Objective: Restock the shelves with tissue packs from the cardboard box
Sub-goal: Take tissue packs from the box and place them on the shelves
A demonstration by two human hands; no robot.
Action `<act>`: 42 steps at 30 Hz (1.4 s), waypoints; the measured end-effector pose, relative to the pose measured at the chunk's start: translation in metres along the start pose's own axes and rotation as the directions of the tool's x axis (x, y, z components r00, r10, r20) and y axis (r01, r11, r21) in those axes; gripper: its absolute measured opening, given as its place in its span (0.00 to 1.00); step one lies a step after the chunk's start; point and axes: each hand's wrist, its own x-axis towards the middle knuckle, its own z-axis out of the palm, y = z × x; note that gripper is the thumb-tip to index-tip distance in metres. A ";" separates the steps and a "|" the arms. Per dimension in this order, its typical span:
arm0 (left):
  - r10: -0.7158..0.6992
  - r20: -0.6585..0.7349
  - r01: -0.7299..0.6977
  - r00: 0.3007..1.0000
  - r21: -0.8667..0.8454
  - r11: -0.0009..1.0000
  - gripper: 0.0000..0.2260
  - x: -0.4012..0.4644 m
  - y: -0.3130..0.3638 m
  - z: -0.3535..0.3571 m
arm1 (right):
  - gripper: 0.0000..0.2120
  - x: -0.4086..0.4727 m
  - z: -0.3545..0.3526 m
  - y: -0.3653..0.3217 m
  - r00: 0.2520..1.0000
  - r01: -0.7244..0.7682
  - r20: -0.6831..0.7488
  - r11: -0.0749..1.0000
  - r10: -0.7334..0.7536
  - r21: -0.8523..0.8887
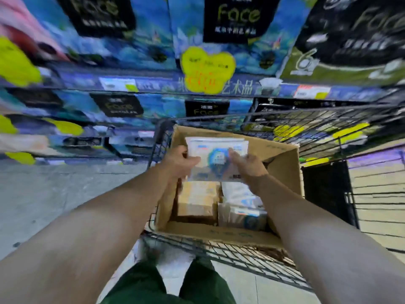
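Head view, looking down into an open cardboard box [282, 163] sitting in a wire shopping cart [241, 255]. Held above the far end of the cardboard box: a stack of tissue packs [215, 156], white with a blue round emblem on the near face, gripped from both sides. Left hand [180, 160] curled round the stack's left edge, thumb over the front face; right hand [247, 164] curled round the right edge, fingers pressed on the front near the emblem. Deeper inside the cardboard box, under the held stack: a tan inner carton [196, 199] toward the left wall and more wrapped tissue packs [242, 207] toward the right wall. Beyond the far end of the cardboard box: store shelves [153, 84] filled with blue "Face" tissue packages [232, 25], blurred, with a yellow price tag [208, 69] hanging at a shelf edge. Left of the cardboard box: grey floor [43, 194]. Nearer than the cardboard box, at the bottom edge: dark green trousers [140, 286].
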 end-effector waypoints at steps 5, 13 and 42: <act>0.075 -0.249 -0.109 0.966 -0.124 0.986 0.16 -0.064 -0.016 -0.111 | 0.21 -0.044 0.080 -0.073 0.986 0.100 0.134 0.994 -0.104 0.036; 0.049 -0.630 -0.210 0.775 -0.185 0.960 0.18 -0.196 -0.148 -0.368 | 0.08 -0.174 0.348 -0.180 0.797 0.480 0.404 0.877 -0.449 0.028; -0.208 -0.965 -0.468 0.159 -0.259 0.845 0.17 -0.423 -0.428 -1.006 | 0.09 -0.397 1.078 -0.523 0.043 0.798 0.856 0.533 -0.515 0.281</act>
